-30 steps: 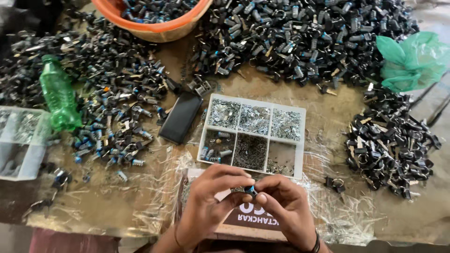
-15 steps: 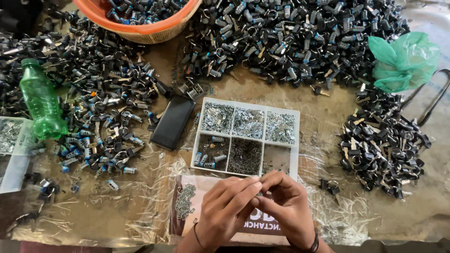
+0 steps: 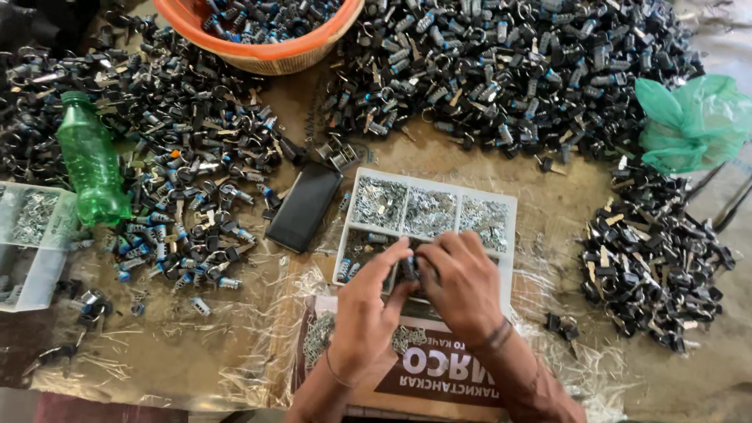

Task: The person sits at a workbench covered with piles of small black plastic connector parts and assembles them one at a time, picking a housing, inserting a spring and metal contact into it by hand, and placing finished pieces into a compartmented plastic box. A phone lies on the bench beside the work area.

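Both hands meet over the white compartmented plastic tray on the bench. The left hand and right hand curl their fingers together, pinching a small black part between them.

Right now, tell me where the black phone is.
The black phone lies flat on the table left of centre in the head view, just left of the white compartment tray and right of the green bottle.

Phone left of compartment tray, bottle farther left.
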{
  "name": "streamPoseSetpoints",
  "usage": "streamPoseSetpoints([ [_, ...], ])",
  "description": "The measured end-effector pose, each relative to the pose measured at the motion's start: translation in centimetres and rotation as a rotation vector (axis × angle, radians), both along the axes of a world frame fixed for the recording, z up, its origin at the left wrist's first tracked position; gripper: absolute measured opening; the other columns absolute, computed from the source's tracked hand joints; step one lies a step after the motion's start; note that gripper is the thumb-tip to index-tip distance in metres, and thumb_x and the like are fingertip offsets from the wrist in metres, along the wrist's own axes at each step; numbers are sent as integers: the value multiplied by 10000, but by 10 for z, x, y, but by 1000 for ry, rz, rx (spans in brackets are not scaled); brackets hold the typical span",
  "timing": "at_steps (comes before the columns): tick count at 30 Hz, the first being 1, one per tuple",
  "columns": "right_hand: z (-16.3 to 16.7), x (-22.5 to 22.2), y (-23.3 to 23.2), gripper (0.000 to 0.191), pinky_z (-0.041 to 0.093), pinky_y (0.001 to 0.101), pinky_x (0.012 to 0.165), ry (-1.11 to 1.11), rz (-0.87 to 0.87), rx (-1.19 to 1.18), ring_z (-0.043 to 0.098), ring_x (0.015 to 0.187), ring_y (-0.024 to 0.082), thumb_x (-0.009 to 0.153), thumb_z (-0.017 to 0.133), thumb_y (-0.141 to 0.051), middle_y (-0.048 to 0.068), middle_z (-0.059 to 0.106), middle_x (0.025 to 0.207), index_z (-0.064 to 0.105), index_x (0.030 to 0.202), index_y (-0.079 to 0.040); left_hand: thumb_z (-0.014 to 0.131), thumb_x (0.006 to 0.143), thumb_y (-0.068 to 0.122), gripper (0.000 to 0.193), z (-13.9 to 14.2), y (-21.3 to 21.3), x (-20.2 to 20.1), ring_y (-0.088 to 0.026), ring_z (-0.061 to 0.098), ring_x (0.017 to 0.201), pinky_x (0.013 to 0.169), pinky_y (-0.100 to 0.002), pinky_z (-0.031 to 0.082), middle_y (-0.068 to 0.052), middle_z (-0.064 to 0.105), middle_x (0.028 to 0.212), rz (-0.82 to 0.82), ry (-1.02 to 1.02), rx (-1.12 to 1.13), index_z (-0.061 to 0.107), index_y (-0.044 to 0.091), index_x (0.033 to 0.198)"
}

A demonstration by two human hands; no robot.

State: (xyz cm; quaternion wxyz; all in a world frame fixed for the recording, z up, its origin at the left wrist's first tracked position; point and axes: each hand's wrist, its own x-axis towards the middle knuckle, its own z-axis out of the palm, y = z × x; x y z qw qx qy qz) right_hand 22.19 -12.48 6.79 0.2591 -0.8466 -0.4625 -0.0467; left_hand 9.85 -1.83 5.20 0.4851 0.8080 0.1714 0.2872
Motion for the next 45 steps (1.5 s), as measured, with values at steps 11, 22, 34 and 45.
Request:
streamPoseSetpoints([
  [11, -16, 2, -24, 105, 543, 242, 635, 682, -77, 317, 688, 705, 100, 843, 786, -82, 32, 750, 851, 790, 937, -35, 818, 775, 22, 425, -1, 2, -1, -298, 687, 1103, 945, -377, 536, -98, 714, 1175, 26, -41, 10, 675, 73, 1172],
  [22, -32, 2, -31, 118, 503, 217, 628, 1067, -42, 358, 611, 736, 52, 930, 716, -71, 20, 721, 834, 761, 933, 38, 832, 760, 18, 429, -1, 2, -5, -275, 697, 1082, 929, -367, 551, -88, 728, 1181, 34, -65, -25, 690, 85, 1159],
  [34, -35, 3, -34, 94, 512, 225, 642, 1043, -55, 346, 641, 739, 69, 913, 731, -57, 31, 709, 829, 740, 915, 37, 833, 739, 10, 448, 0, -1, -4, -279, 682, 1075, 924, -368, 542, -90, 723, 1164, 38, -84, 5, 700, 92, 1158],
  [45, -35, -4, -32, 77, 517, 217, 664, 633, -25, 368, 654, 725, 77, 837, 765, -41, 30, 732, 817, 754, 895, 8, 822, 812, 25, 403, 2, -2, -8, -283, 670, 1105, 970, -407, 501, -80, 713, 1177, 58, -169, 191, 695, 81, 1190],
])
